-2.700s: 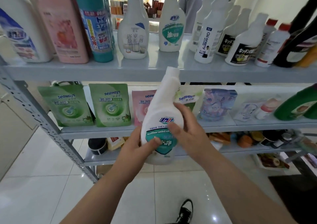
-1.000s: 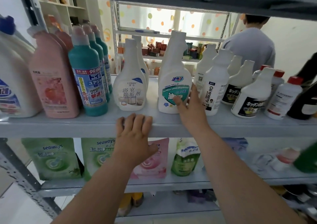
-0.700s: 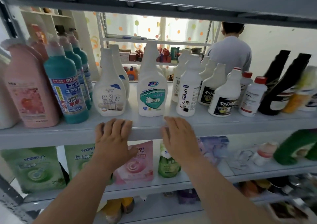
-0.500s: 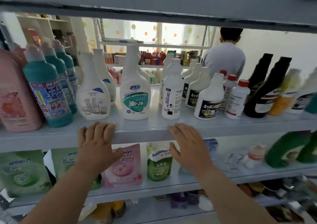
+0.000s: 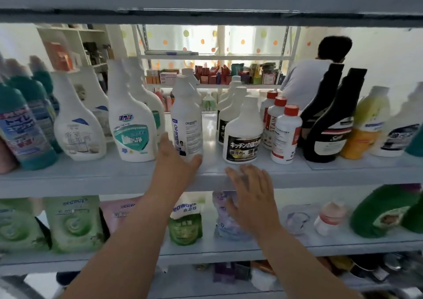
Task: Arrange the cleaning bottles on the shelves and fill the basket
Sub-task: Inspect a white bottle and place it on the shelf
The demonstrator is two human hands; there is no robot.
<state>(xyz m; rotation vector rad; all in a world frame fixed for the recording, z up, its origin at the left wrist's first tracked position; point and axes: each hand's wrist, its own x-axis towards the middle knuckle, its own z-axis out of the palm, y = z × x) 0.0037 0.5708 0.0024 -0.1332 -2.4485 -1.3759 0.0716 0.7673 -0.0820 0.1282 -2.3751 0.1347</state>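
A grey shelf carries a row of cleaning bottles. My left hand reaches up to the white "Oil enemy" bottle; its fingers lie along the bottle's lower left side and its thumb is spread under the front right of the base. My right hand lies flat with spread fingers against the shelf's front edge, just below a white bottle with a black label. The white spray bottle with a teal label stands upright left of my left hand.
Teal bottles stand at the left, red-capped white bottles and black bottles at the right. Green and pink refill pouches line the lower shelf. A person stands behind the shelving with their back turned.
The spray bottle that both hands held now stands on the shelf. My view has shifted right. My left hand has left the shelf edge and risen to the "Oil enemy" bottle; my right hand stays on the edge.
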